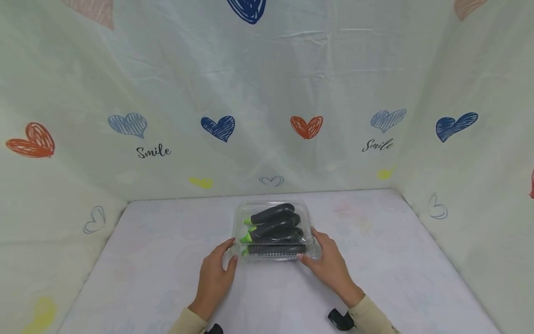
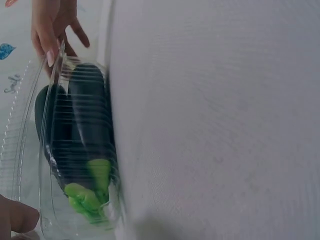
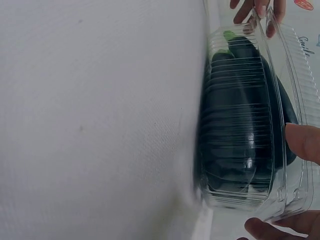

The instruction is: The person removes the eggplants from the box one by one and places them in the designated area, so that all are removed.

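Observation:
A clear plastic clamshell container (image 1: 273,256) stands toward the back of the white table, with several dark eggplants (image 1: 273,227) inside. Their green stem ends point left. My left hand (image 1: 214,278) holds the container's left side, thumb near the front corner; in the right wrist view its fingertips (image 3: 260,11) meet the rim. On the opposite side, my right hand (image 1: 329,264) grips the front right corner, with the thumb (image 3: 304,143) on the rim and other fingers lower down. Ridged clear walls (image 2: 85,130) show the eggplants through them. Whether the lid is fully latched, I cannot tell.
The white tabletop (image 1: 167,232) runs back to a pale curtain (image 1: 267,83) printed with hearts and the word Smile. Curtain walls also flank both sides. Dark wrist devices (image 1: 341,320) sit by the beige sleeves (image 1: 371,315).

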The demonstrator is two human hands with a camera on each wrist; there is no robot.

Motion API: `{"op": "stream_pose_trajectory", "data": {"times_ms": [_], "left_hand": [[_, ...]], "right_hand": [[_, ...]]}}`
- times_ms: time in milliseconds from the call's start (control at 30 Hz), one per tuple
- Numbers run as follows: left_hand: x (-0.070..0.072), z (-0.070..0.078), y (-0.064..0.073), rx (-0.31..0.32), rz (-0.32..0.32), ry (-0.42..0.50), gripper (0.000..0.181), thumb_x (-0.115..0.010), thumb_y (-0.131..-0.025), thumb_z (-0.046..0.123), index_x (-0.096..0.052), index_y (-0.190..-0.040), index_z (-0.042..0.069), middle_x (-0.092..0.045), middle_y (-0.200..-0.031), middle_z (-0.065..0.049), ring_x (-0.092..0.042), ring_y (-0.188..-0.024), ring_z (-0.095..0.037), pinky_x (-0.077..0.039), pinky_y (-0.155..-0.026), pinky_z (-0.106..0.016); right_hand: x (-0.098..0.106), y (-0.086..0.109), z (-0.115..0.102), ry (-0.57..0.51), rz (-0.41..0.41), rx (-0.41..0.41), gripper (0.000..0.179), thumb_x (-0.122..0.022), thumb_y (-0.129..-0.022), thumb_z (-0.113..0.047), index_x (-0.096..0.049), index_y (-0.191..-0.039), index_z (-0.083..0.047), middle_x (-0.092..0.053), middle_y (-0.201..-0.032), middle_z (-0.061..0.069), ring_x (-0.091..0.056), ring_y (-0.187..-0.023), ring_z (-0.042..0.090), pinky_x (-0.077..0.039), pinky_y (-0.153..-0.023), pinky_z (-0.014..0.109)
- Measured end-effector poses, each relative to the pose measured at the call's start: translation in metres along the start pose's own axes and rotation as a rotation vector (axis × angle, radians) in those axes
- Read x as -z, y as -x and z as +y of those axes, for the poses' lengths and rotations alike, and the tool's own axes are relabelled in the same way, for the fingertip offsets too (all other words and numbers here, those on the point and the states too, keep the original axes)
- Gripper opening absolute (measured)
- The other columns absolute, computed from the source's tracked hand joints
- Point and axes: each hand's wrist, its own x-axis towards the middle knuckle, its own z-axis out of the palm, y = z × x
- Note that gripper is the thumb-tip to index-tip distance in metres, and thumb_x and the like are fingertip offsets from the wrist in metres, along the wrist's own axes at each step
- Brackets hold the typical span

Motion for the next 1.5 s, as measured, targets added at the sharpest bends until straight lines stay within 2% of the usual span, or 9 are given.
{"op": "stream_pose_trajectory", "data": {"times_ms": [300,433,567,767,967,1133,1333,1500], "left_hand": [[0.001,0.001,-0.002,-0.072,0.055,-0.158,0.047,-0.081,-0.088,0.001,-0.068,-0.133,0.002,-0.076,-0.119,-0.017,-0.073,-0.110,-0.038,-0.058,-0.092,-0.059],[0.002,0.003,-0.004,-0.098,0.071,-0.176,0.048,-0.083,-0.085,0.000,-0.069,-0.131,0.001,-0.076,-0.117,-0.017,-0.074,-0.106,-0.038,-0.059,-0.088,-0.058],[0.003,0.004,-0.005,-0.098,0.068,-0.172,0.052,-0.082,-0.085,-0.001,-0.066,-0.134,-0.001,-0.077,-0.115,-0.018,-0.074,-0.103,-0.038,-0.059,-0.086,-0.058],[0.003,0.005,-0.007,-0.024,0.023,-0.140,0.064,-0.080,-0.087,0.000,-0.055,-0.145,-0.003,-0.077,-0.115,-0.017,-0.074,-0.099,-0.035,-0.058,-0.086,-0.058],[0.004,0.008,-0.009,0.061,-0.029,-0.103,0.065,-0.078,-0.089,0.004,-0.051,-0.148,-0.003,-0.076,-0.120,-0.015,-0.072,-0.101,-0.033,-0.058,-0.080,-0.053],[0.009,0.011,-0.010,0.101,-0.064,-0.024,0.062,-0.076,-0.090,0.003,-0.053,-0.146,-0.003,-0.074,-0.120,-0.014,-0.071,-0.099,-0.031,-0.057,-0.072,-0.042],[0.013,0.011,-0.014,0.169,-0.115,0.090,0.059,-0.075,-0.091,0.001,-0.053,-0.145,-0.004,-0.071,-0.115,-0.015,-0.069,-0.093,-0.027,-0.055,-0.074,-0.037],[0.015,0.010,-0.018,0.206,-0.145,0.143,0.058,-0.074,-0.091,0.000,-0.052,-0.145,-0.005,-0.070,-0.113,-0.015,-0.069,-0.089,-0.023,-0.055,-0.072,-0.034]], "right_hand": [[0.000,0.000,0.000,0.043,-0.008,0.019,0.083,-0.085,-0.089,-0.031,-0.046,-0.156,0.000,-0.055,-0.151,0.021,-0.050,-0.140,0.045,-0.047,-0.110,0.065],[0.002,0.000,0.000,0.080,0.016,0.051,0.080,-0.085,-0.090,-0.031,-0.049,-0.155,0.000,-0.056,-0.150,0.021,-0.052,-0.137,0.044,-0.049,-0.108,0.064],[0.004,-0.001,-0.001,0.108,0.051,0.094,0.076,-0.084,-0.090,-0.028,-0.052,-0.151,0.001,-0.057,-0.147,0.023,-0.055,-0.133,0.044,-0.051,-0.105,0.063],[0.011,-0.006,-0.004,0.106,0.070,0.116,0.072,-0.082,-0.092,-0.028,-0.053,-0.150,0.003,-0.056,-0.149,0.023,-0.052,-0.135,0.046,-0.050,-0.106,0.064],[0.018,-0.014,-0.009,0.067,0.090,0.141,0.069,-0.081,-0.093,-0.026,-0.053,-0.148,0.004,-0.055,-0.149,0.024,-0.051,-0.136,0.046,-0.048,-0.106,0.065],[0.023,-0.021,-0.013,0.047,0.113,0.162,0.070,-0.080,-0.094,-0.026,-0.050,-0.149,0.005,-0.054,-0.150,0.025,-0.051,-0.137,0.047,-0.048,-0.107,0.066],[0.029,-0.028,-0.019,0.035,0.110,0.165,0.073,-0.079,-0.095,-0.024,-0.045,-0.152,0.007,-0.050,-0.153,0.027,-0.048,-0.140,0.048,-0.045,-0.111,0.067],[0.033,-0.034,-0.022,0.026,0.099,0.153,0.075,-0.078,-0.095,-0.021,-0.042,-0.155,0.006,-0.050,-0.153,0.027,-0.051,-0.137,0.046,-0.047,-0.108,0.066]]}}
